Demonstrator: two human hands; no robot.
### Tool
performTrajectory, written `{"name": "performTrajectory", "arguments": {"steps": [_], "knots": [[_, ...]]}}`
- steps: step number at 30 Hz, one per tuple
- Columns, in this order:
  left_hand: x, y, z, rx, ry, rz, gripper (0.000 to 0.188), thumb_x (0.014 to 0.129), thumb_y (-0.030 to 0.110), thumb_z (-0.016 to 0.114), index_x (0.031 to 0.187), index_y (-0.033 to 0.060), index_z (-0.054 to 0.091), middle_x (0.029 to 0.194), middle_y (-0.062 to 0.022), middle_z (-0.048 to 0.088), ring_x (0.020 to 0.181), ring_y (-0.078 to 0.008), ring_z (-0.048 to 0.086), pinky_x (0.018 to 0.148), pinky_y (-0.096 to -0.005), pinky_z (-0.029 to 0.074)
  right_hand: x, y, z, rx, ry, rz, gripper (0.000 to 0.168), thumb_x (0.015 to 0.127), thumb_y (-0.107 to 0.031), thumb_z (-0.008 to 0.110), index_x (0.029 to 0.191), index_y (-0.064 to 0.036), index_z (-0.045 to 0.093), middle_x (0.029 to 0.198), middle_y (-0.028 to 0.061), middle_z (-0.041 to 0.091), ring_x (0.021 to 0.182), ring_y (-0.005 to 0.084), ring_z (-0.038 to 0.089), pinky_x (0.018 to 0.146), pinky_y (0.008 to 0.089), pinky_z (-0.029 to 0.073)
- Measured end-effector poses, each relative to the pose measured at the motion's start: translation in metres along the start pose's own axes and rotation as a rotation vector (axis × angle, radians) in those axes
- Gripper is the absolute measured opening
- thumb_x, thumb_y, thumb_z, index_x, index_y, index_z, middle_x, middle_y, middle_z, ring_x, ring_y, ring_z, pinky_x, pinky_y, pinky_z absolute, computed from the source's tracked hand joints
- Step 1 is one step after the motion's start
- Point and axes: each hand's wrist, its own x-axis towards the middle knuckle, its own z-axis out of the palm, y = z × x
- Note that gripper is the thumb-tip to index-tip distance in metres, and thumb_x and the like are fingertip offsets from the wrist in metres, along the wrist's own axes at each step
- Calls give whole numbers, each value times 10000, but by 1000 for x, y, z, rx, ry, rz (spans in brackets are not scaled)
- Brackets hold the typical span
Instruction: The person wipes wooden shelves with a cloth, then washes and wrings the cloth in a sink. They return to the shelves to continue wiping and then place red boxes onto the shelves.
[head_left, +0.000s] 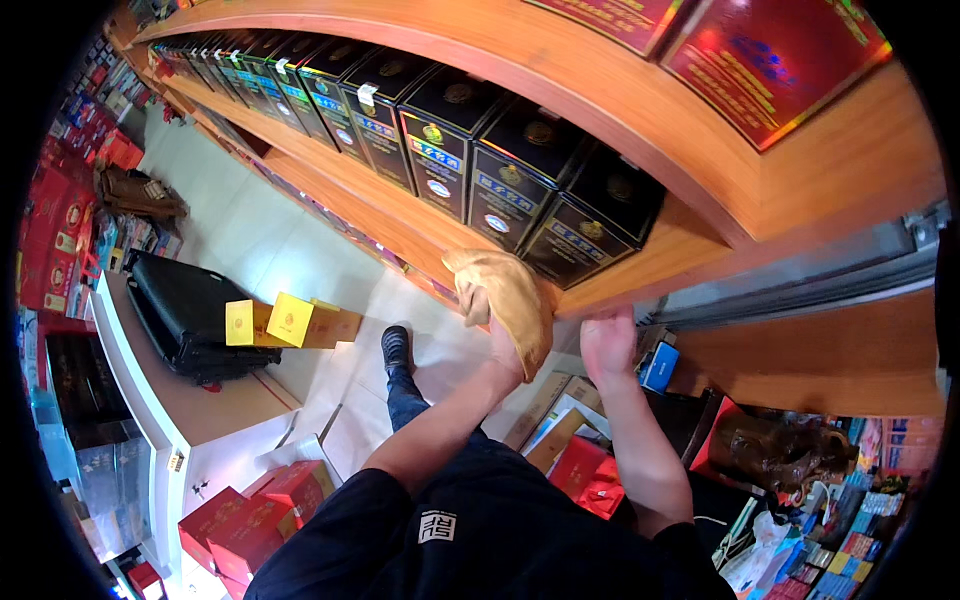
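Observation:
A crumpled tan cloth (525, 300) is bunched over my left hand (504, 341), which presses it against the front edge of a wooden shelf (622, 289). The cloth covers most of the fingers. To the right, my right hand (607, 346) rests at the underside of the same shelf edge, its fingertips partly hidden by the board; whether it grips the board cannot be told. Just above the cloth, a long row of black boxes with gold trim (581, 236) stands on the shelf. Several of them carry small white tags on top.
Red boxes (772, 67) stand on the shelf above. Yellow boxes (304, 321) and a black chair (187, 315) are at the left, beside a white-edged counter (217, 412). Red boxes (251, 529) lie below left. Cartons (536, 412) and a dark carved object (780, 450) are at the right.

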Motion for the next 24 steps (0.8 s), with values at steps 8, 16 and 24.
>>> {"name": "performTrajectory", "arguments": {"steps": [8,16,24], "knots": [[-31,70,35,1472,-378,368,290,813,159,564,1085,61,588,1035,-123,585,1045,-340,542,940,-462,386,-49,24,-85,-436,62,282,340,1010,-264,449,1249,-59,578,1140,83,660,1021,205,633,934,342,487],[-22,52,61,1295,-599,271,349,859,185,634,1186,92,557,1046,-71,586,1054,-175,533,986,-349,414,-61,109,-130,81,4,98,260,937,-55,508,1182,-83,588,1100,30,666,1021,159,640,919,333,516],[3,166,141,324,-990,109,535,1021,301,464,1490,97,309,1455,-86,401,1369,-234,366,1153,-365,280,-29,-112,64,-523,111,-817,314,909,-108,546,1180,41,598,1243,135,594,1150,241,563,1026,352,421]]}}
